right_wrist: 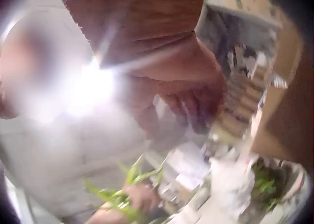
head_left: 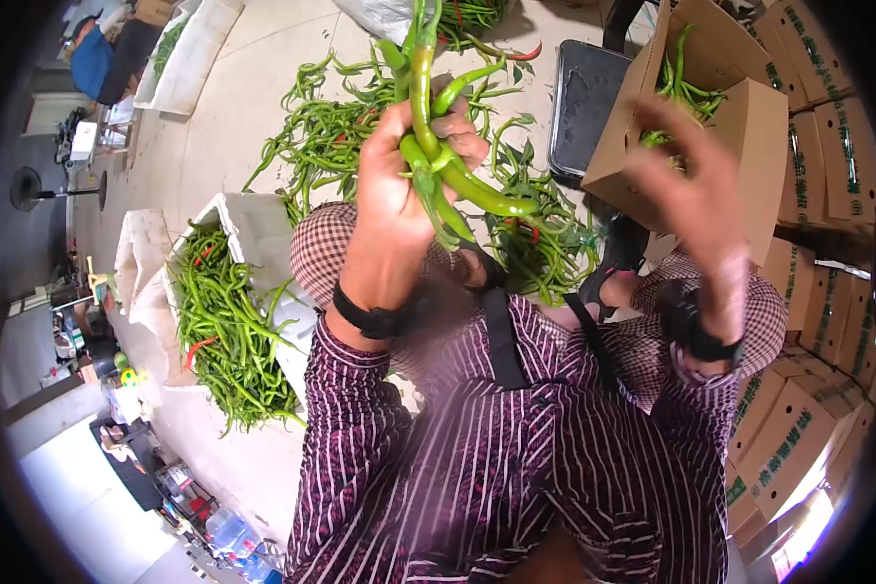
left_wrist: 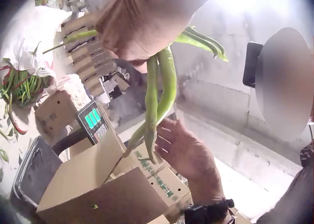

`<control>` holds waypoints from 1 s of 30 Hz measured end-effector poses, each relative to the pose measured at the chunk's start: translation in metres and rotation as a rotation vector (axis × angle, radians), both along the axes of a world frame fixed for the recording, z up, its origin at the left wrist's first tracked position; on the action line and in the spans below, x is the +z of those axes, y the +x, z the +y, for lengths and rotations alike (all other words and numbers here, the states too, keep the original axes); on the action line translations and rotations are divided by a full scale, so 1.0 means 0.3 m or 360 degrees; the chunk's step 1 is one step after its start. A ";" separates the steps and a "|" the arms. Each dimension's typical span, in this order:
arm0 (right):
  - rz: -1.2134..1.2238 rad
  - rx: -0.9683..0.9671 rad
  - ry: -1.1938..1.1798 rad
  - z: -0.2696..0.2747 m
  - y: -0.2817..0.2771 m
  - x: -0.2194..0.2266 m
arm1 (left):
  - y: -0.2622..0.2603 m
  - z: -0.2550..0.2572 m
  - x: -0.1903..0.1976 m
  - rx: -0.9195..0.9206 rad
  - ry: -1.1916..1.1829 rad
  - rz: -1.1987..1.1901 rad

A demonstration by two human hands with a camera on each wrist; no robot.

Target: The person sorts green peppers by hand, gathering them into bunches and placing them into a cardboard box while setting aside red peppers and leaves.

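Observation:
My left hand (head_left: 394, 185) grips several long green chili peppers (head_left: 423, 102), raised above the floor pile. In the left wrist view the peppers (left_wrist: 162, 86) stick out on both sides of the fist. My right hand (head_left: 696, 185), blurred in the head view, is raised by the open cardboard box (head_left: 749, 146) with nothing in it. Its fingers look loosely extended in the left wrist view. Green peppers (head_left: 686, 92) lie inside that box. Below the left hand, a loose pile of green peppers (head_left: 331, 136) with a few red ones spreads over the floor.
A white foam box (head_left: 253, 224) beside my left knee is heaped with peppers. The scale's dark platform (head_left: 589, 107) lies beside the cardboard box; its lit display (left_wrist: 93, 118) shows in the left wrist view. Stacked cartons (head_left: 793, 428) line the right side. A fan (head_left: 34, 190) stands far left.

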State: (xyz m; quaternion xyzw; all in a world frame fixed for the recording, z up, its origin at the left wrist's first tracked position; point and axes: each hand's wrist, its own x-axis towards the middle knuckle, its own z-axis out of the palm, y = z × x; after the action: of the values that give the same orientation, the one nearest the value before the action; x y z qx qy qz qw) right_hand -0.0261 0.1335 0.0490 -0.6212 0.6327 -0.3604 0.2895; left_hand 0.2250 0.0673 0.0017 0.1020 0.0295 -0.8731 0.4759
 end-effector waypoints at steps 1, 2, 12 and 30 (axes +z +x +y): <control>-0.0223 0.0206 0.0175 0.024 0.072 -0.018 | -0.010 0.006 -0.001 0.0017 -0.0011 -0.0031; -0.0214 0.0436 -0.0200 0.034 0.129 -0.082 | -0.018 0.004 -0.004 0.0035 -0.0026 -0.0061; -0.0438 0.0483 -0.0251 0.047 0.242 -0.170 | -0.031 0.022 -0.017 0.0057 -0.0139 -0.0328; -0.0345 0.0056 -0.0405 0.084 0.258 -0.236 | -0.074 0.005 -0.071 -0.0120 -0.0448 -0.0358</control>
State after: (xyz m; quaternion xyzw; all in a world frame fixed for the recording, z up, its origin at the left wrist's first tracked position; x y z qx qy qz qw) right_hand 0.0513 0.1586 -0.0219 -0.6213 0.5361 -0.4974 0.2812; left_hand 0.2028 0.0688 -0.0196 0.1323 -0.1503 -0.8689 0.4526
